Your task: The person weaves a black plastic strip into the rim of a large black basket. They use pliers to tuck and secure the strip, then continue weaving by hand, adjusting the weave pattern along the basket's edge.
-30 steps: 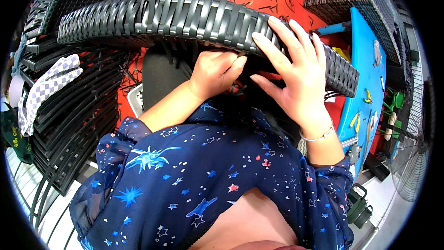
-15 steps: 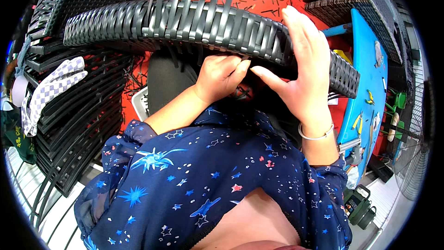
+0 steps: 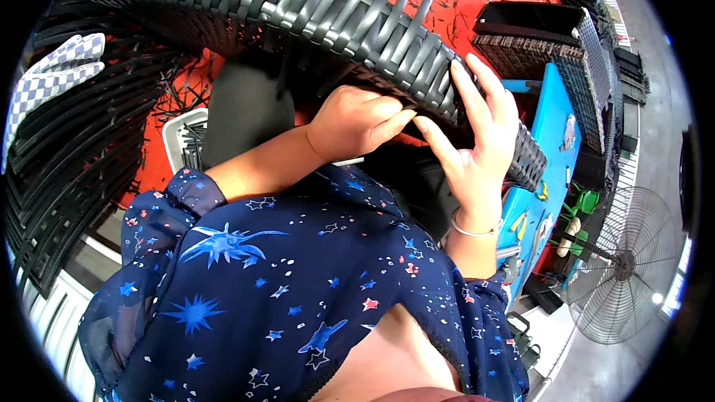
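Woven piece: a dark wicker frame (image 3: 298,7) is held just above both hands, tilted, with loose strip ends pointing up.
Left hand (image 3: 357,120): curled shut under the weave's lower edge, fingertips pinched against it.
Right hand (image 3: 477,141): spread open, fingers laid over the edge, thumb underneath.
Right of hands: a blue table (image 3: 555,149) is seen.
Lower right: 1 standing fan (image 3: 625,264).

Both hands sit under the woven panel (image 3: 298,7); a table (image 3: 555,134) stands right of it, a fan (image 3: 622,264) beyond.
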Tool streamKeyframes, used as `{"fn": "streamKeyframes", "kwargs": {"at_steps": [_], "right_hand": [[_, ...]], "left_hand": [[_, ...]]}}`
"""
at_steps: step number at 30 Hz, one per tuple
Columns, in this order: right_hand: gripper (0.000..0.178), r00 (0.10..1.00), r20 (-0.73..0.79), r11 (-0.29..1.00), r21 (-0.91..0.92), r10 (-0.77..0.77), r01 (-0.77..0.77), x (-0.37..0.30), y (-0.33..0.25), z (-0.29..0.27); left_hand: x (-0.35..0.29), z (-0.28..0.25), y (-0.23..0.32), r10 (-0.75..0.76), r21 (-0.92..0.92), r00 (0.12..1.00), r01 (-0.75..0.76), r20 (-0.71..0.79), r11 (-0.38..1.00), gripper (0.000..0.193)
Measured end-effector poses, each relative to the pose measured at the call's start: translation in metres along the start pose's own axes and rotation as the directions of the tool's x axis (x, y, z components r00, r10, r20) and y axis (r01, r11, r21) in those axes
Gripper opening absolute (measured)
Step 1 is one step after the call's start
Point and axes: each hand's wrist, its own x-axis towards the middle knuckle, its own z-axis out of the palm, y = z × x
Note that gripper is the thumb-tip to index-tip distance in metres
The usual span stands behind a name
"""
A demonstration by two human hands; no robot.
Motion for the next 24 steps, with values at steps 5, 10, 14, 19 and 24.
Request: {"fn": "streamKeyframes", "kwargs": {"at_steps": [5, 10, 14, 19, 24], "right_hand": [[0.071, 0.999, -0.042, 0.999, -0.037, -0.008, 0.006, 0.003, -0.001, 0.004], [0.068, 0.996, -0.085, 0.999, -0.031, -0.035, 0.032, 0.008, 0.003, 0.011], [0.065, 0.992, -0.111, 0.998, -0.034, -0.057, 0.053, 0.012, 0.005, 0.017], [0.064, 0.988, -0.147, 0.997, -0.054, -0.057, 0.049, 0.014, 0.009, 0.022], [0.063, 0.989, -0.142, 0.999, -0.033, -0.042, 0.038, 0.017, 0.013, 0.026]], "left_hand": [[-0.005, 0.007, -0.008, -0.047, -0.040, 0.999, 0.046, -0.014, 0.998, 0.015], [-0.017, 0.007, -0.017, -0.036, 0.031, 0.998, 0.034, 0.057, 0.999, 0.016], [-0.036, -0.020, -0.011, -0.100, 0.019, 0.983, 0.098, 0.152, 0.995, 0.034], [0.049, -0.091, 0.012, 0.056, 0.205, 0.998, -0.048, -0.033, 0.978, 0.012], [0.119, -0.108, 0.013, 0.080, 0.448, 0.953, -0.209, 0.291, 0.869, 0.030]]}}
